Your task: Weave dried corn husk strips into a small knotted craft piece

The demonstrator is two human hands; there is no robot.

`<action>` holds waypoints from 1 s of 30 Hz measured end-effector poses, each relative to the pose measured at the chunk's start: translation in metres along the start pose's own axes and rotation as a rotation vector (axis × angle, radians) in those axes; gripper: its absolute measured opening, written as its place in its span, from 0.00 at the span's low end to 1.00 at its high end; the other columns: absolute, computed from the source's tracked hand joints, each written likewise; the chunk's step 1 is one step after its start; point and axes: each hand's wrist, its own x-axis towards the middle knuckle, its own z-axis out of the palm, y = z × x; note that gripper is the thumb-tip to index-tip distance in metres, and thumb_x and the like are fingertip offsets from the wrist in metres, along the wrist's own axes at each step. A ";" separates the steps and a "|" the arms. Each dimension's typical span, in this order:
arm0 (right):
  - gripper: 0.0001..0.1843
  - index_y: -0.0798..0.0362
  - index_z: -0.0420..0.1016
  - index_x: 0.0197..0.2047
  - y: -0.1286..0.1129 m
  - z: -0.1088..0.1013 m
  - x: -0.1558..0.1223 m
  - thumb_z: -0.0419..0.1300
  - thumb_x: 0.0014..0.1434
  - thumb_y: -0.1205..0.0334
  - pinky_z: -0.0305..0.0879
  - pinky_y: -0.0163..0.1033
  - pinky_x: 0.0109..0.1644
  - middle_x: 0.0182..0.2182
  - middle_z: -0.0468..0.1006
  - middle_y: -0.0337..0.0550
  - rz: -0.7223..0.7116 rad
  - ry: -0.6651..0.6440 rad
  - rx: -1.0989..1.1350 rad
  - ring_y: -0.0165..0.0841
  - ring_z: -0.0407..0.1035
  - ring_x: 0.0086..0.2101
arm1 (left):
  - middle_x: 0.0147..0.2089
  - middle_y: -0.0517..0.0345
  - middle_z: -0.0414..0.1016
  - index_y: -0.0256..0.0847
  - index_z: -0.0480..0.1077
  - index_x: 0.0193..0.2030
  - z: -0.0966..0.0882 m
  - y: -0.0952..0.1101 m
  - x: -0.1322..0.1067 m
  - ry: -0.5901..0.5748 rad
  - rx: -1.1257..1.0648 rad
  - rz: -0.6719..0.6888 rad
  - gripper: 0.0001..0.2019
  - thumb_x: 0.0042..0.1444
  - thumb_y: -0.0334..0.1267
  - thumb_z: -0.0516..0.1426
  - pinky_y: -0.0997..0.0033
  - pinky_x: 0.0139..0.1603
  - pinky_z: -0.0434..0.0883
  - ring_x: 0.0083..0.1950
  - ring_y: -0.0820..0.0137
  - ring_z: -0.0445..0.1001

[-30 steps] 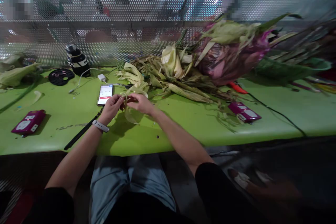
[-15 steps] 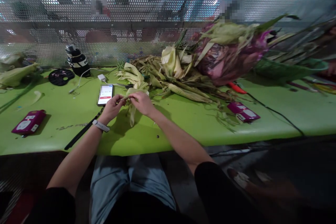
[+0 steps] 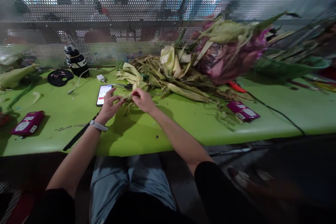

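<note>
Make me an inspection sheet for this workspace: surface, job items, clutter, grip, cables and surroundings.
Surface: green tabletop, one dark speck near the front edge.
Job's things: corn-husk piece between the hands; corn-husk pile beyond, extending right.
Clutter: smartphone partly covered by the left hand; black bottle; black strap; left purple box and right purple box.
Grip: right hand pinches the husk; left hand has fingers spread, its hold unclear.
Cables: white cable near the bottle; black cord reaching the front edge, right.
Surroundings: perforated screen behind; purple-pink bag topped with husks.
</note>
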 end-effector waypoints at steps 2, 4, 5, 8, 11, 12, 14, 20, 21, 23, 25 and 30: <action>0.08 0.52 0.71 0.38 -0.003 -0.002 -0.001 0.54 0.55 0.63 0.63 0.38 0.39 0.31 0.76 0.38 0.079 -0.044 0.046 0.32 0.69 0.31 | 0.64 0.48 0.62 0.41 0.77 0.33 0.000 0.000 0.000 0.014 0.023 0.020 0.09 0.55 0.45 0.64 0.45 0.67 0.55 0.66 0.54 0.59; 0.08 0.52 0.72 0.37 -0.006 -0.004 -0.001 0.54 0.56 0.60 0.61 0.37 0.36 0.28 0.74 0.37 0.101 -0.123 0.085 0.31 0.67 0.30 | 0.57 0.47 0.67 0.41 0.77 0.33 0.000 0.001 0.000 0.022 0.013 0.021 0.10 0.54 0.45 0.64 0.49 0.64 0.60 0.60 0.57 0.64; 0.09 0.52 0.72 0.36 -0.006 -0.005 -0.001 0.55 0.56 0.57 0.60 0.37 0.35 0.28 0.73 0.37 0.090 -0.154 0.098 0.31 0.66 0.29 | 0.51 0.48 0.70 0.41 0.77 0.33 -0.001 0.002 -0.001 0.013 -0.005 0.014 0.10 0.55 0.46 0.63 0.53 0.60 0.64 0.55 0.59 0.67; 0.12 0.54 0.72 0.35 -0.006 -0.006 0.000 0.56 0.57 0.54 0.59 0.37 0.36 0.29 0.73 0.38 -0.004 -0.193 0.123 0.30 0.64 0.30 | 0.35 0.54 0.70 0.40 0.76 0.33 -0.002 0.005 -0.002 -0.037 -0.053 -0.012 0.11 0.56 0.47 0.62 0.63 0.45 0.68 0.40 0.66 0.69; 0.14 0.55 0.72 0.36 -0.005 -0.006 0.001 0.55 0.59 0.52 0.59 0.37 0.38 0.30 0.73 0.40 -0.096 -0.214 0.126 0.30 0.64 0.31 | 0.34 0.55 0.72 0.40 0.77 0.37 -0.004 0.007 -0.004 -0.094 -0.120 -0.037 0.13 0.57 0.48 0.61 0.66 0.40 0.67 0.37 0.67 0.69; 0.15 0.55 0.72 0.37 -0.004 -0.006 0.001 0.55 0.59 0.52 0.59 0.37 0.39 0.30 0.73 0.40 -0.116 -0.226 0.120 0.30 0.64 0.31 | 0.34 0.55 0.73 0.40 0.77 0.38 -0.004 0.008 -0.004 -0.107 -0.140 -0.040 0.13 0.56 0.49 0.61 0.67 0.40 0.67 0.38 0.67 0.70; 0.15 0.55 0.72 0.37 -0.004 -0.007 0.001 0.54 0.60 0.51 0.59 0.37 0.39 0.30 0.73 0.40 -0.145 -0.251 0.107 0.30 0.64 0.31 | 0.35 0.54 0.75 0.40 0.77 0.39 -0.005 0.010 -0.004 -0.118 -0.159 -0.032 0.14 0.55 0.49 0.62 0.66 0.41 0.67 0.39 0.66 0.71; 0.14 0.54 0.72 0.38 0.000 -0.011 0.004 0.53 0.63 0.52 0.60 0.37 0.41 0.32 0.74 0.41 -0.220 -0.226 0.003 0.32 0.65 0.34 | 0.35 0.54 0.77 0.39 0.76 0.39 -0.001 0.014 -0.004 -0.167 -0.383 -0.129 0.17 0.52 0.51 0.64 0.68 0.40 0.69 0.36 0.70 0.72; 0.14 0.55 0.72 0.38 0.000 -0.011 0.004 0.53 0.64 0.53 0.60 0.38 0.41 0.33 0.74 0.42 -0.230 -0.215 -0.019 0.32 0.66 0.34 | 0.35 0.54 0.78 0.38 0.76 0.39 0.000 0.015 -0.005 -0.181 -0.424 -0.153 0.17 0.52 0.51 0.64 0.68 0.40 0.69 0.35 0.71 0.72; 0.13 0.55 0.72 0.39 0.001 -0.011 0.004 0.53 0.65 0.54 0.61 0.39 0.42 0.34 0.75 0.43 -0.239 -0.206 -0.066 0.34 0.67 0.35 | 0.35 0.54 0.78 0.37 0.77 0.39 0.000 0.015 -0.005 -0.194 -0.471 -0.189 0.17 0.51 0.50 0.65 0.69 0.40 0.69 0.35 0.72 0.72; 0.13 0.54 0.72 0.39 0.001 -0.009 0.003 0.53 0.66 0.54 0.61 0.39 0.43 0.35 0.75 0.44 -0.248 -0.166 -0.131 0.34 0.67 0.37 | 0.36 0.54 0.79 0.37 0.77 0.41 -0.001 0.014 -0.006 -0.203 -0.502 -0.218 0.17 0.51 0.48 0.66 0.69 0.40 0.69 0.35 0.72 0.72; 0.11 0.52 0.72 0.38 0.001 -0.004 0.001 0.52 0.67 0.56 0.60 0.39 0.46 0.39 0.75 0.46 -0.295 -0.055 -0.245 0.35 0.67 0.40 | 0.39 0.53 0.80 0.39 0.78 0.46 -0.005 0.013 -0.006 -0.249 -0.563 -0.237 0.17 0.51 0.46 0.65 0.69 0.40 0.70 0.36 0.72 0.73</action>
